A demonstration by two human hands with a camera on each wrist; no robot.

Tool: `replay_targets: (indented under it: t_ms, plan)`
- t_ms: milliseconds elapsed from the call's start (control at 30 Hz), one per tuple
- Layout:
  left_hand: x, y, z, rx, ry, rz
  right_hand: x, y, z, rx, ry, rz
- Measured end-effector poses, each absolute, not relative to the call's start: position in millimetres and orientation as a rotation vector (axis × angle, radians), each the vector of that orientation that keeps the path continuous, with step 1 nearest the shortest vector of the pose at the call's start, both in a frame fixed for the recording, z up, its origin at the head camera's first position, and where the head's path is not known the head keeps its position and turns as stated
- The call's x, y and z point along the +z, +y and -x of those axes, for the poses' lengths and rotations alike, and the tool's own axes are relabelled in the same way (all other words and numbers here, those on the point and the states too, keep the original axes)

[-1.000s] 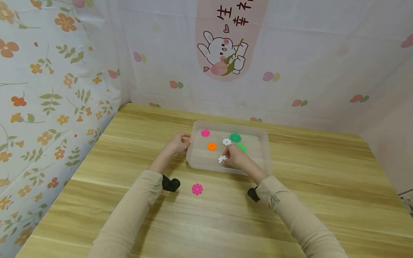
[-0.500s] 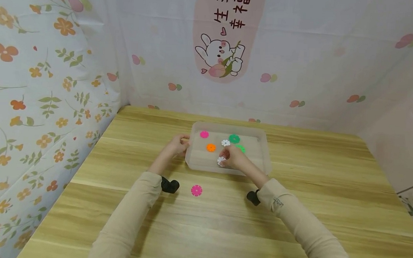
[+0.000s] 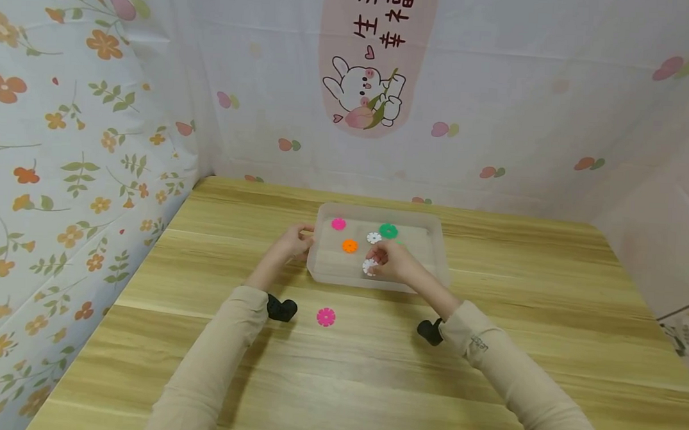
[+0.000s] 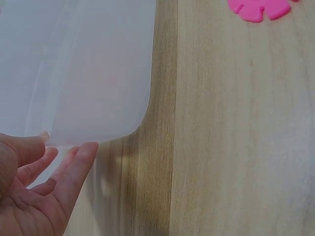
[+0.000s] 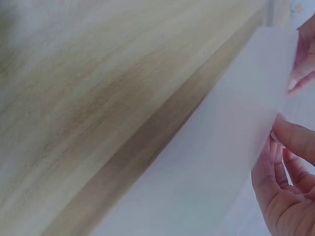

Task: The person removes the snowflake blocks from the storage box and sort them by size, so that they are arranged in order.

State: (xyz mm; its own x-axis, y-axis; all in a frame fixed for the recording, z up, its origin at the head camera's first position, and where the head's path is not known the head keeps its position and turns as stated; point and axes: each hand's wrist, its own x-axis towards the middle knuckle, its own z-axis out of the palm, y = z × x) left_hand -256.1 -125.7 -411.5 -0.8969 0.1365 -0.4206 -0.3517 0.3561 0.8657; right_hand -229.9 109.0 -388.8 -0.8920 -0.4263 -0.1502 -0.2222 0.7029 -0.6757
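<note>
Nearest you, a pink flower-shaped disc [image 3: 326,317] lies flat on the wooden table [image 3: 372,383], between your forearms and just short of the translucent plastic tray [image 3: 440,245]. Beyond it, your right hand [image 3: 390,263] reaches over the tray's near wall, fingers pinching a white flower disc [image 3: 369,266] inside the near half. Your left hand [image 3: 294,242] rests with straight fingers against the tray's left wall, holding nothing. Farther back in the tray lie an orange disc [image 3: 349,245], a second white disc [image 3: 373,237], a green disc [image 3: 388,230] and a pink disc [image 3: 338,224].
</note>
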Motion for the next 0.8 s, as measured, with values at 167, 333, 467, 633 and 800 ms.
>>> replay_targets:
  t_ms: [167, 333, 467, 633, 800]
  plan:
    - [-411, -125, 256, 1.552, 2.208, 0.19, -381, 109, 224, -0.997, 2.589, 0.519]
    - [-411, -125, 257, 1.552, 2.213, 0.195, -375, 108, 220, -1.031, 2.562, 0.545]
    - [-411, -125, 257, 1.534, 2.232, 0.191, -371, 106, 214, -1.062, 2.547, 0.562]
    - [-410, -126, 256, 1.522, 2.245, 0.183, -367, 102, 207, -1.067, 2.527, 0.588]
    - [-410, -127, 255, 1.522, 2.247, 0.177, -371, 100, 201, -1.041, 2.501, 0.647]
